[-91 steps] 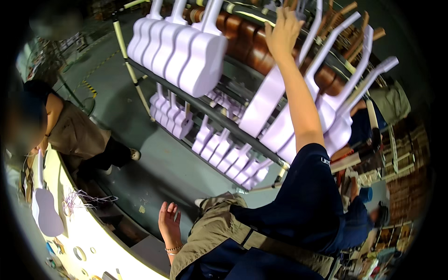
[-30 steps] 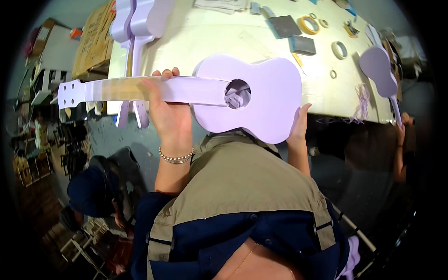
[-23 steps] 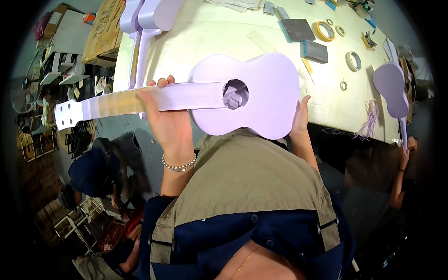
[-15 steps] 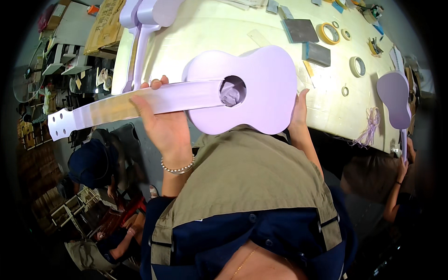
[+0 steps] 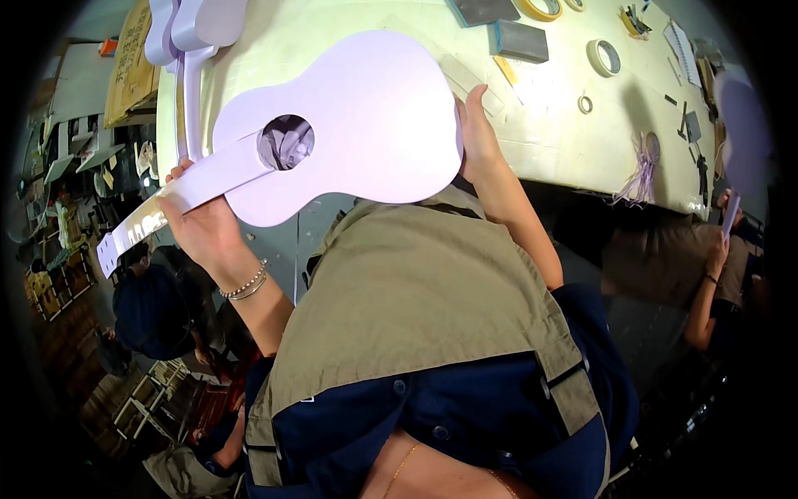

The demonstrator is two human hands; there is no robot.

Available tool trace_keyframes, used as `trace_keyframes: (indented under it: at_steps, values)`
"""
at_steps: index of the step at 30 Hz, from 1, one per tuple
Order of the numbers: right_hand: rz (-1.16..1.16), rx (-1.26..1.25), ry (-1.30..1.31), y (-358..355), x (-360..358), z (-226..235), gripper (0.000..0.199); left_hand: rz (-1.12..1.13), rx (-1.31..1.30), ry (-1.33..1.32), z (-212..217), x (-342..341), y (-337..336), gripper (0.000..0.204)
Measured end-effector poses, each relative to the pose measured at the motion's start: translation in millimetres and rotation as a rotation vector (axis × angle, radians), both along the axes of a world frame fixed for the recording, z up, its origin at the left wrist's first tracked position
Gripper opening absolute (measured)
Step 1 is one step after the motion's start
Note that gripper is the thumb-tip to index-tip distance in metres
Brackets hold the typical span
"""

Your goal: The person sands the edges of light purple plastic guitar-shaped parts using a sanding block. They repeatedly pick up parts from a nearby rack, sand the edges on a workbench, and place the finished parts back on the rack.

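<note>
I hold a pale lilac ukulele body with neck (image 5: 382, 108) face up across my front, its headstock (image 5: 108, 256) pointing down and left. My left hand (image 5: 208, 229) is wrapped round the neck from beneath, thumb lying over the front. At the opposite end, my right hand (image 5: 480, 137) holds the rounded lower edge; its thumb points up and its other fingers are hidden. Crumpled lilac-stained paper (image 5: 291, 150) fills the sound hole. There are no strings on the instrument. Part of the neck's front shows a bare, shiny tan patch.
Beyond lies a pale covered worktable (image 5: 549, 150) with a grey sanding block (image 5: 522, 43), a tape roll (image 5: 593, 60) and a bundle of lilac strips (image 5: 638, 187). More lilac ukuleles (image 5: 208, 23) lie at far left. At right, a co-worker holds another lilac ukulele (image 5: 742, 121). Someone in a dark cap (image 5: 154, 312) sits lower left.
The ukulele has moved left and farther away in the picture, and its headstock now tilts lower. Both hands have gone with it. The co-worker's ukulele at right has shifted outward and is blurred.
</note>
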State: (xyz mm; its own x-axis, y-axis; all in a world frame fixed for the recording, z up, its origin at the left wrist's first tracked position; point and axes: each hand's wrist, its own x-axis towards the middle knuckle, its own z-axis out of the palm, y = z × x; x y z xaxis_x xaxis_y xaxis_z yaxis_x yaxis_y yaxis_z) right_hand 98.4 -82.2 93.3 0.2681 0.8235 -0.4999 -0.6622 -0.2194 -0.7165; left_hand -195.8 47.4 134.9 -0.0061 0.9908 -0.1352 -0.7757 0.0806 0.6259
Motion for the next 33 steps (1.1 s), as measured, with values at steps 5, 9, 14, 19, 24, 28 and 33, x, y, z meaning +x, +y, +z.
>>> trace_keyframes:
  at_steps: [5, 9, 14, 19, 24, 28, 33]
  values:
    - [-0.026, -0.01, -0.005, -1, -1, -12, 0.092, -0.176, 0.108, -0.053, 5, -2, -6, 0.032]
    - [-0.141, -0.024, 0.068, -6, 0, -29, 0.092, 0.023, 0.047, 0.115, 27, 29, -27, 0.031]
    - [-0.211, -0.015, 0.125, -12, 0, -44, 0.091, 0.022, 0.098, 0.209, 43, 46, -43, 0.034]
    - [-0.19, 0.019, 0.042, -14, -1, -53, 0.093, -0.01, 0.171, 0.174, 48, 44, -47, 0.034]
    - [-0.203, 0.073, 0.011, -12, -4, -53, 0.094, -0.017, 0.201, 0.118, 49, 38, -49, 0.036]
    - [-0.184, 0.062, 0.021, -10, -4, -46, 0.093, -0.007, 0.192, 0.096, 48, 36, -50, 0.036]
    - [-0.129, 0.083, 0.055, -7, -5, -45, 0.085, 0.014, 0.177, 0.139, 48, 33, -51, 0.038]
